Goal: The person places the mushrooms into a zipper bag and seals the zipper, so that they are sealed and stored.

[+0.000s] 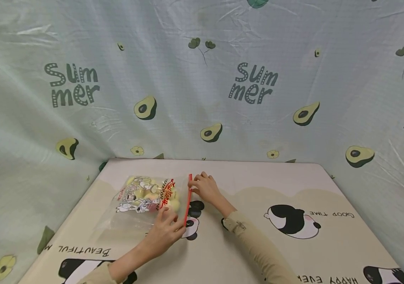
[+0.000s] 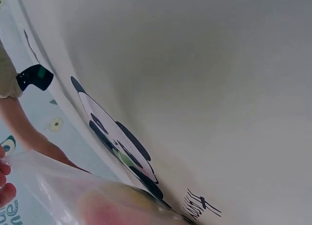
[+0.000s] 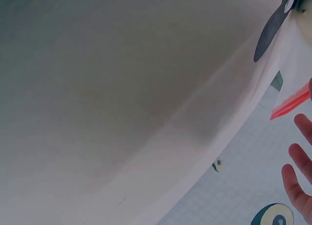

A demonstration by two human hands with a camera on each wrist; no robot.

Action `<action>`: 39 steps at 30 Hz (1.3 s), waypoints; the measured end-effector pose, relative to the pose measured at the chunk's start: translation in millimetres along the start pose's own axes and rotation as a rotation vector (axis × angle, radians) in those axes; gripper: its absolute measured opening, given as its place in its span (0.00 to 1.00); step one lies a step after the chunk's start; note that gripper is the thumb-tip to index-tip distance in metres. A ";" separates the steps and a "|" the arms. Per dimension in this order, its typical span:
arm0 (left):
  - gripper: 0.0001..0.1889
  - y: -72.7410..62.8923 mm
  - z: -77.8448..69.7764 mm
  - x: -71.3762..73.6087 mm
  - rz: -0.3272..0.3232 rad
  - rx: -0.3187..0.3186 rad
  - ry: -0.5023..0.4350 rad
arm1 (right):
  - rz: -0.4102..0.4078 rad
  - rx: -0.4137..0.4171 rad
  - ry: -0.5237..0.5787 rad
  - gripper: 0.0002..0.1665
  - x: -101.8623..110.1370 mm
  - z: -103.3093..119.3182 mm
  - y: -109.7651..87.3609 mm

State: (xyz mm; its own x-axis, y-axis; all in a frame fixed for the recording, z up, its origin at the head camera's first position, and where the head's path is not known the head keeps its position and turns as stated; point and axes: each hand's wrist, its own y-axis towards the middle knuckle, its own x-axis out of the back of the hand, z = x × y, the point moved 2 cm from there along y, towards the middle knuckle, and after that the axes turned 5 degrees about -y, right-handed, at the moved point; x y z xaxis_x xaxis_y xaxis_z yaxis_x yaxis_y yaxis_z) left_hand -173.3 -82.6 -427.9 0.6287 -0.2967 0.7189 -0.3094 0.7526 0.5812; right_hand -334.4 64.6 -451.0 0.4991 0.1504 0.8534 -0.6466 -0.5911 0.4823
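A clear zip bag [image 1: 139, 197] with a red zip edge [image 1: 188, 205] lies at the left of the table, printed with cartoon figures and red lettering. Round yellow and pinkish things [image 1: 174, 204] show through its plastic; their kind is unclear. My left hand [image 1: 166, 227] pinches the bag at the near end of the red edge. Toward the far end of that edge, my right hand [image 1: 206, 188] grips the strip between thumb and finger. Its other fingers [image 3: 292, 183] are spread away from the strip in the right wrist view.
The tabletop [image 1: 244, 244] has a beige covering printed with dogs, pandas and words. Behind it hangs a pale curtain [image 1: 173, 71] with avocado prints. A dark band [image 2: 35, 77] is round the right wrist.
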 end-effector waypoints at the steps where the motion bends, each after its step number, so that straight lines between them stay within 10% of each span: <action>1: 0.05 -0.4 0.1 0.2 -0.002 -0.002 0.003 | 0.004 -0.001 0.001 0.06 -0.7 0.0 0.6; 39: 0.06 -0.5 1.8 4.4 -0.049 -0.025 -0.001 | 0.065 -0.070 0.010 0.08 -13.0 -6.4 12.4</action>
State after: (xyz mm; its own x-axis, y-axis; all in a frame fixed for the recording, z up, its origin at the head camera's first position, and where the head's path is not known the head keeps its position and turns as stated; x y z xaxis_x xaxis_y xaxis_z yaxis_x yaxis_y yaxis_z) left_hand -171.7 -85.3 -424.3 0.6424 -0.3341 0.6897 -0.2599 0.7516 0.6062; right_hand -352.6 60.4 -454.8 0.4493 0.1220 0.8850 -0.7162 -0.5429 0.4385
